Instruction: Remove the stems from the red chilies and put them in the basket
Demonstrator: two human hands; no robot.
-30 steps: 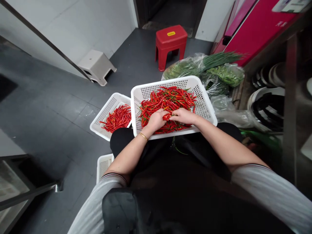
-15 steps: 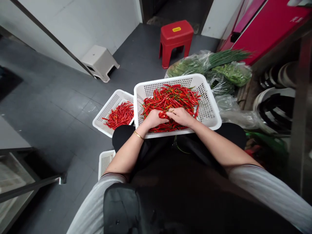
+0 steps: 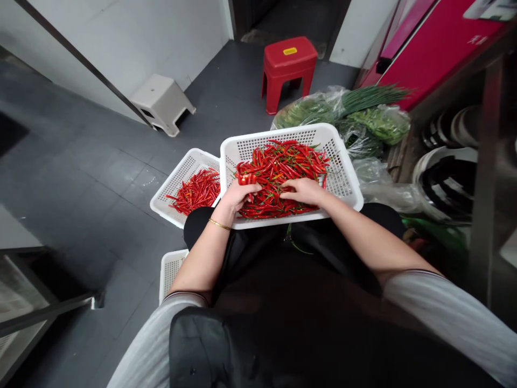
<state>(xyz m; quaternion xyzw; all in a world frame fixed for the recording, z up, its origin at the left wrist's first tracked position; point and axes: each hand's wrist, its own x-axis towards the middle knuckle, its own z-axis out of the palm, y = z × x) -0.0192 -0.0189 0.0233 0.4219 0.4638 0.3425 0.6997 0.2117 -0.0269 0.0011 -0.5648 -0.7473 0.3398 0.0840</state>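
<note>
A white perforated basket point(image 3: 343, 178) rests on my lap, heaped with red chilies point(image 3: 286, 164) that still have green stems. My left hand point(image 3: 238, 195) is closed round a small bunch of red chilies at the pile's left edge. Over the near middle of the pile, my right hand point(image 3: 302, 189) has its fingers curled into the chilies; what they pinch is hidden. To the left, on the floor, a second white basket point(image 3: 177, 180) holds a smaller heap of red chilies point(image 3: 197, 191).
A third white basket point(image 3: 172, 269) sits on the floor by my left knee. Bags of green vegetables point(image 3: 351, 116) lie behind the lap basket. A red stool point(image 3: 287, 64) and a grey stool point(image 3: 161, 102) stand farther off. Stacked pots point(image 3: 448, 178) sit on the right.
My left hand has drawn away from the right, moving left with a bunch of chilies in it. My right hand stays on the pile.
</note>
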